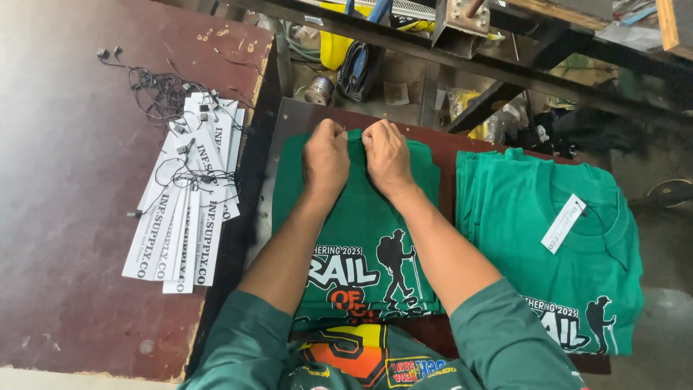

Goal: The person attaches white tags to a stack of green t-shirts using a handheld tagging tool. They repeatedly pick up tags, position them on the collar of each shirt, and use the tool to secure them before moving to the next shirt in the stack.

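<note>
Fingers of both hands were bunched at the neckline of the dark green T-shirt lying flat on the small brown table before me: my left hand and my right hand sat side by side, each closed in a pinch on the collar cloth. Soft, light knit like that would, I judged, sag and crease if lifted by one corner, so the ribbed collar or the shoulders were the surest places to hold. Its front bore a white and orange print with a black hiker figure. A lighter green stack of shirts lay just beside it, a white hang tag on top; more tags with black strings lay fanned on the larger table to my left
</note>
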